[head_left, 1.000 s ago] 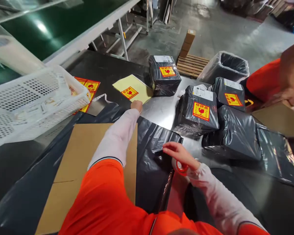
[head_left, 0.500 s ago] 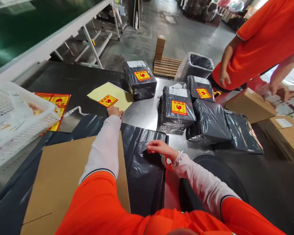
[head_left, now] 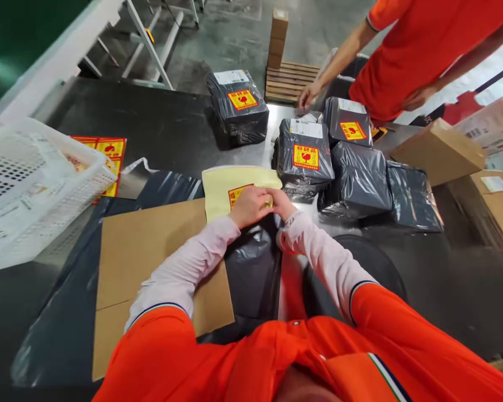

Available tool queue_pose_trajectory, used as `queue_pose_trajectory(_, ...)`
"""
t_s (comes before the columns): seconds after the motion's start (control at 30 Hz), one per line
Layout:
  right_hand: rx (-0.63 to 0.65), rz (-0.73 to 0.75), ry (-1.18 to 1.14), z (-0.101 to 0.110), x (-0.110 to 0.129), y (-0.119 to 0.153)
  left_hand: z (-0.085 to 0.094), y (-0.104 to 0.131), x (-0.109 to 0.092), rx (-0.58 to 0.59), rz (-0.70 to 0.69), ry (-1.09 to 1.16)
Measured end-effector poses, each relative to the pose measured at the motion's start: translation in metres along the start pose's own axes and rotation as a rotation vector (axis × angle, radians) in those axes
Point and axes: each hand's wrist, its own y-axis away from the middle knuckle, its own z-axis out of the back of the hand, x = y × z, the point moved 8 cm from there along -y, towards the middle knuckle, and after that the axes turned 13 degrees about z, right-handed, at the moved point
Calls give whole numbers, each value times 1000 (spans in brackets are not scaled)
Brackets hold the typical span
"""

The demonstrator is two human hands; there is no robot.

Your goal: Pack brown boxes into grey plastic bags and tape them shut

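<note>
A pale yellow sheet [head_left: 218, 190] bearing a red-and-yellow sticker [head_left: 236, 195] is bent up in front of me, above a black plastic sheet [head_left: 254, 273]. My left hand [head_left: 248, 206] is closed on the sheet's near edge beside the sticker. Touching it, my right hand [head_left: 280, 203] is closed at the sheet's right corner; its fingertips are partly hidden. A flat brown cardboard piece [head_left: 151, 251] lies under my left forearm. Beyond my right hand is a black wrapped parcel [head_left: 304, 159] with a white label and a similar sticker.
Another black parcel [head_left: 238, 111] stands at the back, with several more at right. A white plastic basket [head_left: 46, 195] is at left beside sticker sheets [head_left: 115, 151]. A person in orange [head_left: 431, 61] reaches toward the parcels. Open cartons [head_left: 440, 151] stand at right.
My left hand has drawn the yellow sheet nearer and to the right. My right hand has moved up to meet it at the sheet. The other person's arm now extends toward the parcels.
</note>
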Motion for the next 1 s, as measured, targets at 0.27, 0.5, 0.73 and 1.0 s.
queue_pose_trajectory(0.27, -149, 354, 32, 95, 56, 104, -30, 37, 14, 497, 331, 730)
queue_pose_trajectory(0.5, -304, 298, 1110, 180, 140, 200, -64, 89, -62, 697, 499, 845)
queue_pose_trajectory(0.73, 588, 589, 1531, 55, 129, 238, -35, 104, -112, 1002, 597, 708)
queue_pose_trajectory(1.0, 541, 486, 1318, 73, 103, 246, 40, 90, -158, 305, 131, 9)
